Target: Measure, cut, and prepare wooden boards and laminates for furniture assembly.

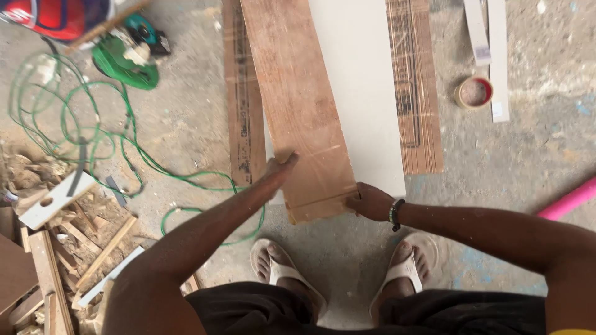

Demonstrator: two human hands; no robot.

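My left hand [277, 169] lies flat on the left edge of the brown board [299, 105], fingers straight and together, pressing rather than gripping. My right hand [370, 201] curls its fingers around the board's near right corner, holding it. The board runs away from me along the concrete floor [528, 155], lying partly over a white panel [363, 93], with 2 darker planks [243, 93] flanking them. My 2 sandals [282, 270] stand just below its end. A green cable [124, 139] loops at left near a green saw [127, 53]; a tape roll [474, 92] sits at right.
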